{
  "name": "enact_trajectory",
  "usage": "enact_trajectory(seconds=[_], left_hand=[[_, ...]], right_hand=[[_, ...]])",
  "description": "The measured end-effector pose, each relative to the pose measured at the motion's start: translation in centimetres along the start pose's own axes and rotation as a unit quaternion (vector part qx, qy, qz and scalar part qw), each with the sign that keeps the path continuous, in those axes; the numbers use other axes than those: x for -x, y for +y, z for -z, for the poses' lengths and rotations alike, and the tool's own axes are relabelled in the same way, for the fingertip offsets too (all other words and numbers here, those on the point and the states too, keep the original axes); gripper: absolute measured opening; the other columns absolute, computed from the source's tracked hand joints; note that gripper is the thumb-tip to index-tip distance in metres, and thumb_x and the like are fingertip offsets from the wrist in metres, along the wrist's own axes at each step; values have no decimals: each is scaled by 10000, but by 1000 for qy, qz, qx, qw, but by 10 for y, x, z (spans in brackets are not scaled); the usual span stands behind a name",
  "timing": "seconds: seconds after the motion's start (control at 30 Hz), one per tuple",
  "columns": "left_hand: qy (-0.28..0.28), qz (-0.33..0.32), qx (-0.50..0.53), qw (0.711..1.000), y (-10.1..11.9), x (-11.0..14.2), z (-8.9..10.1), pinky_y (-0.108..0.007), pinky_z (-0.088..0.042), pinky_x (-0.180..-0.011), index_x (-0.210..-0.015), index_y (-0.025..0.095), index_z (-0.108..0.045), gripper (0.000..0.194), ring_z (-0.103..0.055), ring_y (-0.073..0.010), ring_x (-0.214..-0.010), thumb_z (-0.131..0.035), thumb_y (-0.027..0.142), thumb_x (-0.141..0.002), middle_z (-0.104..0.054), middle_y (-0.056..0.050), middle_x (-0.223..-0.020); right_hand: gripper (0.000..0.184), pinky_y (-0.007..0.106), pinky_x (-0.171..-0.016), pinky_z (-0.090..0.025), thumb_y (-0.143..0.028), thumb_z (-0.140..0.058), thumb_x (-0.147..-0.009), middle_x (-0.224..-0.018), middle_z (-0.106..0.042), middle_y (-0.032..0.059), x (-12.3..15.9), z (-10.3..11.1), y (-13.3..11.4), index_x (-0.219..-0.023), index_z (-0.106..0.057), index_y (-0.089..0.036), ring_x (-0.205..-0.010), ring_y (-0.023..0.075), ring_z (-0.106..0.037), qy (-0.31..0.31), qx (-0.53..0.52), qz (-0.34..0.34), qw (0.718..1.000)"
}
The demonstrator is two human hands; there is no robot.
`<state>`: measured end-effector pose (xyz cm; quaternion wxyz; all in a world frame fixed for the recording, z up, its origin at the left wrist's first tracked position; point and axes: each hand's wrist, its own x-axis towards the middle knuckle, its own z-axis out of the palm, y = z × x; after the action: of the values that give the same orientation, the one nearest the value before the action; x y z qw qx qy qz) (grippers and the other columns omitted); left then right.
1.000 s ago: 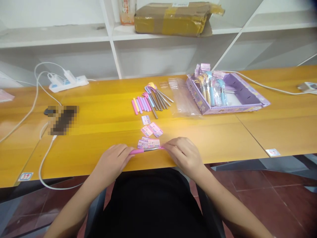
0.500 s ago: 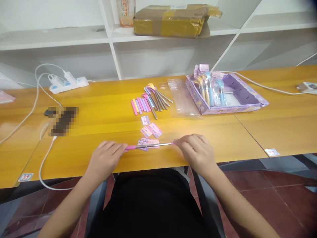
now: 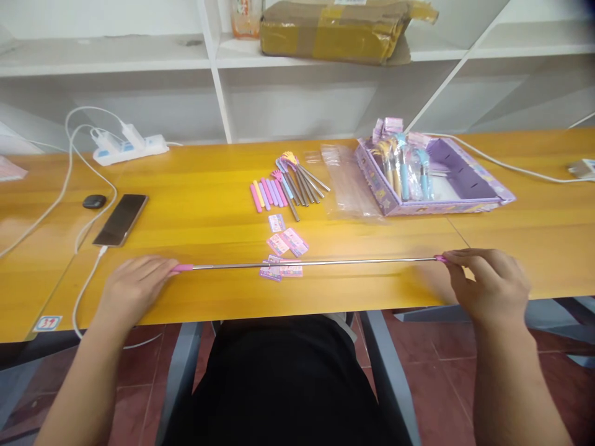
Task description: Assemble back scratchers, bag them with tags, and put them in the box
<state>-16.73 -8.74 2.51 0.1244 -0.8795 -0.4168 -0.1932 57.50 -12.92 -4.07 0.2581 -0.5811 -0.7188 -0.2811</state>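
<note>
A telescopic back scratcher (image 3: pixel 325 263) stretches level across the front of the table, its thin metal rod drawn out long. My left hand (image 3: pixel 137 288) is closed round its pink handle. At the other end, my right hand (image 3: pixel 493 285) pinches the pink head, which my fingers mostly hide. Under the rod lie small printed cards (image 3: pixel 281 269), with more cards (image 3: pixel 288 241) just behind. Farther back are several loose pink, yellow and purple handle sleeves (image 3: pixel 267 194). Beside them is a fanned pile of metal rods with coloured hand-shaped heads (image 3: pixel 302 183).
A purple cardboard tray (image 3: pixel 446 207) holds bagged back scratchers (image 3: pixel 403 173). Clear plastic bags (image 3: pixel 351 183) lie left of it. On the left are a phone (image 3: pixel 121 220), a mouse (image 3: pixel 94 201), white cables and a power strip (image 3: pixel 132 150). A taped carton (image 3: pixel 334 31) sits on the shelf.
My hands have moved apart, left hand leftward and right hand far to the right. The scratcher's rod has been pulled from short to long. The view has shifted slightly.
</note>
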Motion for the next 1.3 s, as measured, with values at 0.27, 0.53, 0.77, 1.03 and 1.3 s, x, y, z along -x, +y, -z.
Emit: enact_trajectory(seconds=[0.27, 0.53, 0.77, 1.03, 1.3], left_hand=[[10, 4, 27, 1000, 0, 7, -14, -425, -587, -973, -1265, 279, -724, 203, -762, -276, -1030, -659, 266, -1073, -801, -71, -1155], [-25, -2, 78, 997, 12, 7, -9, -412, -618, -957, -1392, 299, -644, 296, -759, -249, -1001, -587, 257, -1105, -772, -63, -1151], [-61, -44, 121, 990, 75, -24, -14, -394, -640, -967, -1413, 220, -621, 300, -768, -235, -1013, -499, 223, -1139, -774, -103, -1169], [-71, -75, 166, 981, 131, -48, -41, -348, -606, -843, -1299, 185, -660, 229, -741, -211, -910, -491, 188, -1145, -768, -78, -1037], [-87, -83, 179, 976, 144, -54, -67, -364, -585, -798, -1221, 154, -698, 315, -693, -217, -871, -391, 189, -1160, -733, -77, -982]], right_hand=[[111, 316, -746, -588, -250, -857, -927, -914, -812, 83, -2, 6, -27, -913, -747, -259, -835, 203, -789, -14, -64, -26, 997], [207, 267, -742, -612, -130, -896, -879, -916, -825, 58, -20, 10, -63, -1036, -839, -252, -762, 170, -785, 44, -111, 77, 990], [455, 356, -756, -578, -72, -771, -968, -1053, -831, 52, -43, 10, -136, -1359, -755, -304, -814, 193, -750, -5, -198, 121, 973], [438, 375, -716, -515, -58, -644, -1037, -1032, -794, 81, -66, 18, -231, -1444, -684, -216, -839, 204, -685, -54, -314, 198, 927], [374, 376, -688, -486, -21, -606, -1036, -905, -729, 71, -54, 6, -277, -1378, -693, -144, -785, 205, -621, -48, -325, 163, 930]])
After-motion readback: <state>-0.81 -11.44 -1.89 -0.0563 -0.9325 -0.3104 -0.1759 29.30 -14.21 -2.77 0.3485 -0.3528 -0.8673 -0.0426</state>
